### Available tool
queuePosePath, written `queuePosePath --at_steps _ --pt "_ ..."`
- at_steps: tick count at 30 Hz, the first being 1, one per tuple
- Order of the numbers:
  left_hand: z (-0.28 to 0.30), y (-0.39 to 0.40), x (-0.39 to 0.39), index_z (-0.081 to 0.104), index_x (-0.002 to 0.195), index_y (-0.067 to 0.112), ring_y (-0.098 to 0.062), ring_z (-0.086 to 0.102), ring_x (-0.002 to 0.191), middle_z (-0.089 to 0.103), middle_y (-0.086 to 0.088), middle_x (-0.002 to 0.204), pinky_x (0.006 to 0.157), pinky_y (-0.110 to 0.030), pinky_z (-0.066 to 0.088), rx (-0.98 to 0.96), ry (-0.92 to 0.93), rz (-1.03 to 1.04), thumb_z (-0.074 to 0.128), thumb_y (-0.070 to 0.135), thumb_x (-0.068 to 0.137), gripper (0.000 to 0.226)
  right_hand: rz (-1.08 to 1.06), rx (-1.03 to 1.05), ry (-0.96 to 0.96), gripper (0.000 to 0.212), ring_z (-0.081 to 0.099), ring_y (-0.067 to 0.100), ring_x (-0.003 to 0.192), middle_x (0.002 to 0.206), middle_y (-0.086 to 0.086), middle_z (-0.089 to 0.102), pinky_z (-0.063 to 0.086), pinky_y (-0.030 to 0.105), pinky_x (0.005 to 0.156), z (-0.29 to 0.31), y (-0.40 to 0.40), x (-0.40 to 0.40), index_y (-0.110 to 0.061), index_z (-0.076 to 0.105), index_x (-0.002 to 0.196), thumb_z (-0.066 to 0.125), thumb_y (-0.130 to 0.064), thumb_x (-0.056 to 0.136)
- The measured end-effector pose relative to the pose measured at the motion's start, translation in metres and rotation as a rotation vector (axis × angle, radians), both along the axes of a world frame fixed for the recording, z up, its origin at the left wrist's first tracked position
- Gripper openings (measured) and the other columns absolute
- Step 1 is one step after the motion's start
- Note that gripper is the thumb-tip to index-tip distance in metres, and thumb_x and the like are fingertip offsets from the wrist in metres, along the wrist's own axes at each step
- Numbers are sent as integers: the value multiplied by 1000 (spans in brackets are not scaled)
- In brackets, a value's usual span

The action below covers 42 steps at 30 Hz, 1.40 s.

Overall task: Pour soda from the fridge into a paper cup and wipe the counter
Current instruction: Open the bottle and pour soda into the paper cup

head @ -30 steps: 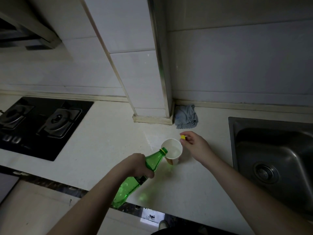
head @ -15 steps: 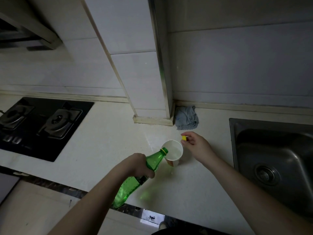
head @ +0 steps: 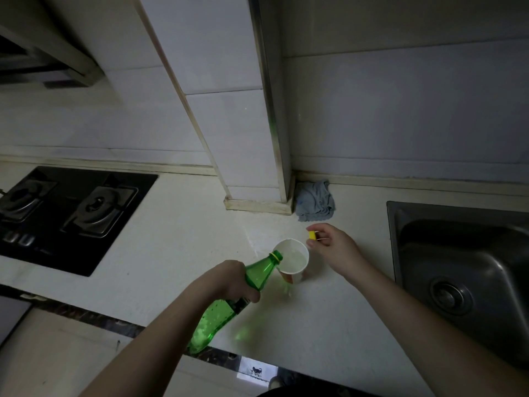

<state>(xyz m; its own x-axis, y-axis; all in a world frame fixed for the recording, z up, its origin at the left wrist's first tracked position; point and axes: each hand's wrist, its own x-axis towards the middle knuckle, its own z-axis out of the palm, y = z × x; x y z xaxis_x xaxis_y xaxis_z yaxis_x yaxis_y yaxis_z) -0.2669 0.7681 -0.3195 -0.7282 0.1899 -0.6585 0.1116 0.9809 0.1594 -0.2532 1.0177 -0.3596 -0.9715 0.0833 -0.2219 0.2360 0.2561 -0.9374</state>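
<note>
the left hand (head: 229,282) is gripping the tilted green plastic soda bottle (head: 229,302), its mouth over the white paper cup (head: 292,262) on the table (head: 171,253); the right hand (head: 332,247), just beside the cup, is pinching the small yellow cap (head: 312,235). the unsteadied cup is looking nearly full, so soda may overflow.

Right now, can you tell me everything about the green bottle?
The bottle is see-through green plastic with a yellow ring round its open neck and no cap on. Bubbles cling inside its lower half. The left hand grips it round the middle and tips it steeply, base toward the person, mouth over the rim of the cup on the counter. It throws a green glow on the counter beneath.
</note>
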Motion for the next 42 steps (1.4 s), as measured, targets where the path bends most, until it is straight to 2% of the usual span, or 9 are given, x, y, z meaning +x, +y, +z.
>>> queuePosePath --at_steps 12,16,22,30,35,39,42 --pt "1 0 -1 68 90 6 -19 62 67 65 -4 77 53 -26 43 12 2 9 74 50 62 52 16 -13 -1 26 61 8 100 105 -5 62 45 23 83 2 -1 1 -31 64 106 69 -15 85" --pt "2 -1 0 68 91 6 -22 67 75 71 -9 87 55 -27 44 30 22 9 74 49 63 52 2 -21 -4 27 62 9 100 106 -4 64 48 25 85 2 -3 0 -33 64 103 70 -15 84" --pt "3 0 1 67 92 8 -21 66 77 70 -9 90 57 -27 46 85 62 15 76 47 64 49 -7 -20 -18 28 60 8 100 108 -3 63 48 26 85 4 -5 1 -28 65 109 70 -15 84" --pt "0 -2 1 60 92 19 -13 64 77 66 1 87 68 -35 57 219 116 22 75 51 58 49 -22 -36 13 25 61 7 99 104 -6 65 46 18 79 7 -7 3 -26 66 107 69 -15 85" --pt "2 -2 3 58 94 23 -11 63 79 65 4 88 68 -32 54 346 137 25 78 48 59 47 22 -113 76 25 62 5 102 107 -6 66 47 17 83 20 -12 5 -30 64 107 67 -14 87" --pt "3 -3 5 55 87 30 -5 61 74 64 9 83 63 -24 50 465 151 -21 81 43 60 40 111 -257 156 33 64 3 101 109 0 67 48 18 88 38 -21 8 -28 62 105 67 -2 85" --pt "3 -4 6 55 87 31 -2 60 70 64 10 80 60 -20 47 524 163 -33 82 42 60 40 219 -214 180 37 65 8 102 108 -3 69 48 21 88 45 -23 11 -32 66 103 69 -2 83"
